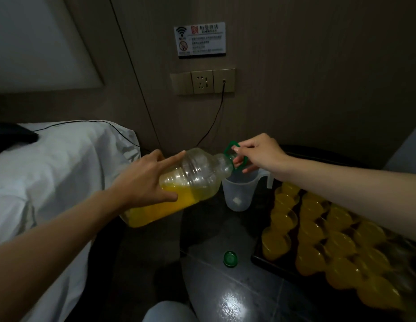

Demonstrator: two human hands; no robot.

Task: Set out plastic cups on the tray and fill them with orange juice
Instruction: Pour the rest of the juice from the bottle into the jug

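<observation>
- Our left hand [142,182] is spread round the belly of the big bottle [197,177] and holds it tipped. Our right hand [260,154] is hooked through the green handle [232,147] at its neck.
- The bottle's mouth sits over the rim of the clear jug [239,194], which looks empty.
- The juice [160,210] lies toward the bottle's base, and we see no stream.
- The tray [255,259] is just right of the jug, packed with cups [313,238]. Those we can make out hold juice; its dim far edge we cannot judge.
- The green cap [230,259] lies on the table [225,293].
- We judge this step to be topping up the jug. Next we'd raise the base slowly, keeping the mouth over the jug.
</observation>
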